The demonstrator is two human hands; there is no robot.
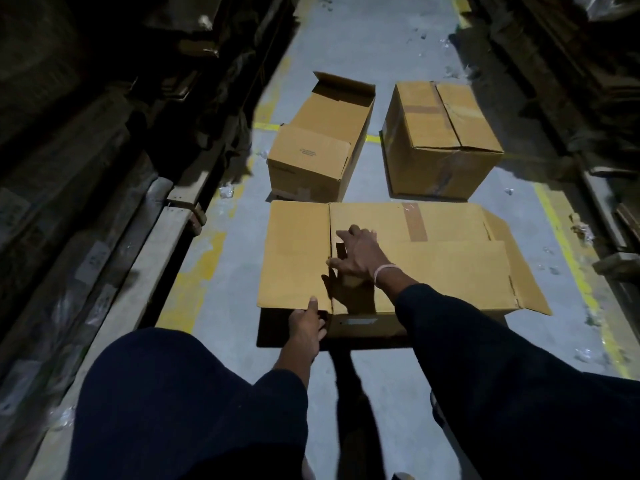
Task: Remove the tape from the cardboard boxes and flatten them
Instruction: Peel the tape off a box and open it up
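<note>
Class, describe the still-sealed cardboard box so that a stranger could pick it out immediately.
On the grey aisle floor stand two boxes beyond the hands. The sealed box is the right one. Unlike the open-topped box beside it, its top flaps are closed.

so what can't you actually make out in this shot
- Head view: the left hand grips the near edge of the large brown cardboard box; its fingertips are hidden under the flap.
- Dark side racks: contents lost in shadow.
- Small printed text on the open-ended brown box: too small to read.
</note>
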